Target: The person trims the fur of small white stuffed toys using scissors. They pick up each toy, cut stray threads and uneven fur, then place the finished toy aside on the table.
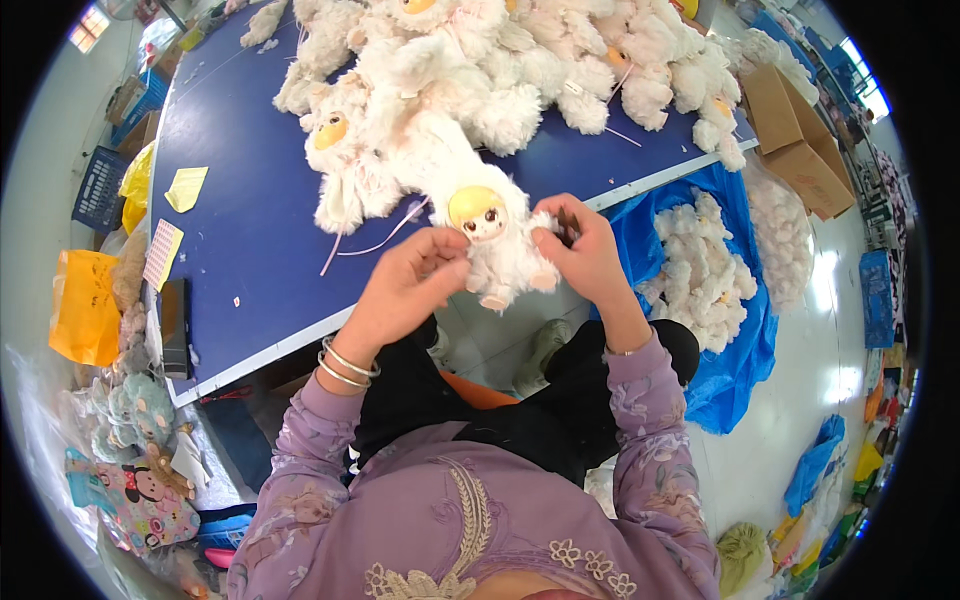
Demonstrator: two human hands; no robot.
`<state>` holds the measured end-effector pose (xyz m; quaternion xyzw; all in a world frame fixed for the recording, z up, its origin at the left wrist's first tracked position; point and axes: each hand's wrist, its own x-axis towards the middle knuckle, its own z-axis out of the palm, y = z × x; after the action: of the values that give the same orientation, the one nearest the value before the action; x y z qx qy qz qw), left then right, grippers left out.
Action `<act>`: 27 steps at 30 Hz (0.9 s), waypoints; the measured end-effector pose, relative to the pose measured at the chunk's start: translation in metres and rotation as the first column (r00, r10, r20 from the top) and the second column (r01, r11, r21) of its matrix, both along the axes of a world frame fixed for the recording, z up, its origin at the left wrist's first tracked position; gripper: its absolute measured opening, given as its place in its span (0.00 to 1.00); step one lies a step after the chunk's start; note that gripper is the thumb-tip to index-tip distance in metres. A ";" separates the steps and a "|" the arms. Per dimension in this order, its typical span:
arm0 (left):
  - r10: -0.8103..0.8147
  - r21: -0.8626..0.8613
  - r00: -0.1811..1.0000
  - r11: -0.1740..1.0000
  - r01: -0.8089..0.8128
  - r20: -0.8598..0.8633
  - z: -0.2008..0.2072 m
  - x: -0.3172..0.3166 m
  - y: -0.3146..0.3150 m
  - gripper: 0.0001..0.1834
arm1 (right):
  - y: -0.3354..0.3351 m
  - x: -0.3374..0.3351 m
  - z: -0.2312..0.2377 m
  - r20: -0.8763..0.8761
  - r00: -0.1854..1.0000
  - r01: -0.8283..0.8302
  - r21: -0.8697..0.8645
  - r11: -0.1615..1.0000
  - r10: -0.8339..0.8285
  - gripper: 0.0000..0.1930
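A small white fluffy doll (492, 240) with a yellow-haired face hangs at the near edge of the blue table (250, 230). My left hand (405, 285) grips its left side at the arm. My right hand (582, 250) pinches its other arm, fingers closed on the fur. The doll faces up toward me, legs pointing down over my lap. Behind it a big heap of the same white dolls (480, 70) covers the far half of the table, some with pink cords trailing.
A blue bag (745, 340) of more white dolls sits on the floor at right, beside cardboard boxes (795, 140). Yellow paper notes (185, 188) and a dark flat object (172, 325) lie on the table's left part. Bags and plush toys (135, 420) crowd the floor at left.
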<state>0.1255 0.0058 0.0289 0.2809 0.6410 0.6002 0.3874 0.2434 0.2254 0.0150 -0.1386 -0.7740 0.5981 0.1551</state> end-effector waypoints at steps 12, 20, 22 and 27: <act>-0.048 0.254 0.998 0.967 0.038 0.035 0.003 0.034 0.050 0.37 | -0.004 0.058 0.003 -0.055 0.991 -0.132 -0.148 0.980 0.125 0.07; -0.157 0.223 0.986 0.961 0.164 -0.051 0.010 0.060 0.056 0.35 | 0.017 0.062 0.023 -0.195 0.976 0.050 -0.219 0.974 -0.094 0.11; -0.184 0.204 0.980 0.959 0.196 -0.077 0.009 0.064 0.058 0.36 | 0.013 0.060 0.025 -0.248 0.960 0.070 -0.235 0.969 -0.130 0.12; -0.282 0.104 0.953 0.951 0.293 -0.107 -0.002 0.069 0.062 0.39 | 0.020 0.060 0.018 -0.102 0.974 0.166 -0.292 0.942 -0.204 0.11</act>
<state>0.1950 0.0679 0.0267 0.4207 0.5734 0.5610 0.4238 0.3037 0.2455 0.0333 -0.1919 -0.6527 0.6926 0.2399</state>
